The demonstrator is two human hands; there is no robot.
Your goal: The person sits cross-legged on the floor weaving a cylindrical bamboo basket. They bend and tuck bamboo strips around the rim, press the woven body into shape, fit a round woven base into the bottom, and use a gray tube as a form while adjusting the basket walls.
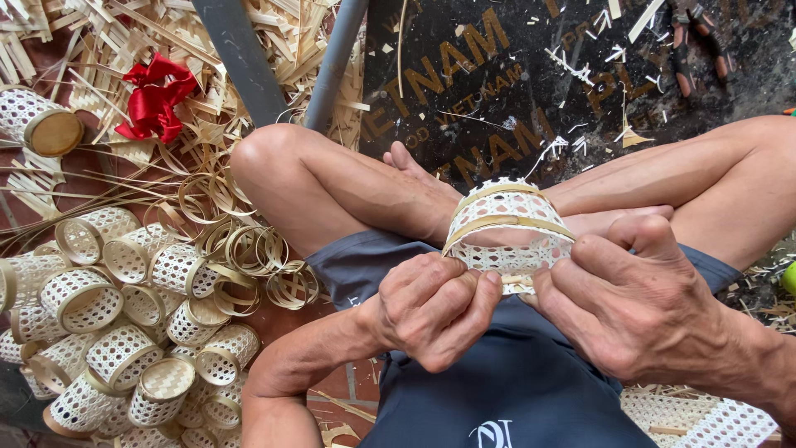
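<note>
A small white woven bamboo basket [506, 224] with tan rim bands sits between both hands, over my crossed legs. My left hand [435, 307] pinches the basket's near rim with thumb and fingers curled. My right hand [630, 307] grips the same rim from the right, thumb on the tan band [518, 282]. Both hands touch each other at the rim.
A pile of several finished white woven baskets [108, 332] lies at the left. Loose bamboo rings [249, 249] and strips [166, 33] lie beyond them, with a red ribbon bow [153, 95]. A dark printed mat [514, 91] lies ahead, pliers [692, 41] on it. Woven sheet [713, 423] sits at lower right.
</note>
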